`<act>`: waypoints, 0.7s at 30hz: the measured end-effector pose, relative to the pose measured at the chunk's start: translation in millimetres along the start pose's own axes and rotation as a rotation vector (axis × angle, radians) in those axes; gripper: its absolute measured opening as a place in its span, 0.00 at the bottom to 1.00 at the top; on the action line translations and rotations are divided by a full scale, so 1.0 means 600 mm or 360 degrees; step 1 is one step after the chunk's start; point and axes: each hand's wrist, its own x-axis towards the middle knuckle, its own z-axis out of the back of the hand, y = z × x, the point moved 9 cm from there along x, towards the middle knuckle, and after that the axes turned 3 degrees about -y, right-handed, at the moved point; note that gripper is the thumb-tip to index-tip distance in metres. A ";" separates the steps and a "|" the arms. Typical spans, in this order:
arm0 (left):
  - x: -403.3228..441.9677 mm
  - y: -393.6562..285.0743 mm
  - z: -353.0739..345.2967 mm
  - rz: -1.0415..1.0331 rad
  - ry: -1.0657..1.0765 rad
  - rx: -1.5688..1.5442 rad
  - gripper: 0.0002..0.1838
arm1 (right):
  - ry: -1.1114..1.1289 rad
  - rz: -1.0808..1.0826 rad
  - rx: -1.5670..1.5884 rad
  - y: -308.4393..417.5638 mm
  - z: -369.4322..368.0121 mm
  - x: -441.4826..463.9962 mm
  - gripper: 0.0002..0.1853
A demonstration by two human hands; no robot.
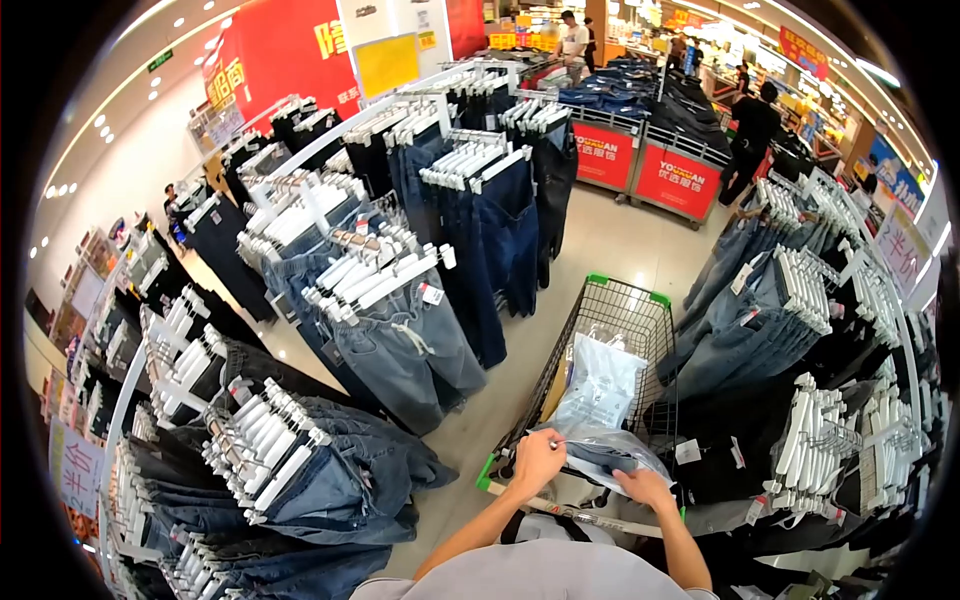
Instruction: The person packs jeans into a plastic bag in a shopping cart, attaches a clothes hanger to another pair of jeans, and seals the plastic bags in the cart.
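A clear plastic bag (655, 465) with something dark folded inside lies across the near end of a wire shopping cart (598, 297) with green corners. My left hand (540, 458) is closed in a pinch on the bag's left edge, above the cart's handle side. At the bag's lower right, my right hand (645, 487) is closed on its plastic, thumb toward the middle. Farther into the cart lies a pale, glossy plastic package (605, 372), with a tan item (556, 392) partly hidden at its left.
Racks of jeans (425, 365) on white hangers stand to the left, and more jeans (765, 320) hang close on the right. Ahead, red-fronted bins (678, 182) hold stacked denim. A person in black (752, 135) stands beyond them. Floor (590, 230) shows between the racks.
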 end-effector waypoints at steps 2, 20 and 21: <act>0.010 -0.005 0.000 -0.0113 -0.0050 0.0030 0.12 | -0.0010 -0.0010 -0.0743 -0.029 0.036 -0.026 0.34; 0.092 0.045 0.128 0.0103 0.0837 -0.0756 0.19 | -0.0120 0.1408 -0.1236 0.338 0.234 -0.193 0.06; 0.086 0.047 0.133 0.0116 0.0794 -0.0781 0.17 | -0.0093 0.1401 -0.1316 0.337 0.241 -0.191 0.06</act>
